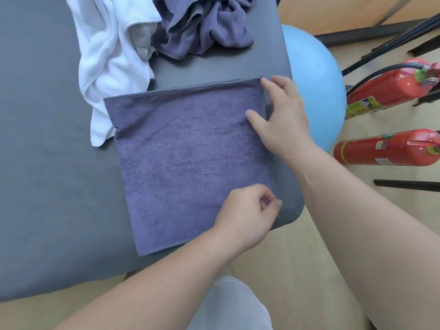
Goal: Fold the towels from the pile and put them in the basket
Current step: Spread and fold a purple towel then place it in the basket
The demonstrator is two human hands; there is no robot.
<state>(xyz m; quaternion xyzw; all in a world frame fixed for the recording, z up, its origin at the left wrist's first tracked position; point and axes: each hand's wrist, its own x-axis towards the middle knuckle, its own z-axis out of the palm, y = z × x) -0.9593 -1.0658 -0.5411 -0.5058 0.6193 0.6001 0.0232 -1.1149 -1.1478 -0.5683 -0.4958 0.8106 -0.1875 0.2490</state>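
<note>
grey table (47, 139) | flat purple towel (190, 158); white towel (107, 55); crumpled purple towel (202, 32)

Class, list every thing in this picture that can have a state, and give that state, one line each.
flat purple towel: lying smooth on the grey table
left hand: pinches that towel's near right edge
right hand: fingers relaxed, touching its far right corner
white towel: crumpled, unfolded
second purple towel: crumpled in the pile
blue exercise ball: inflated, beside the table
</note>
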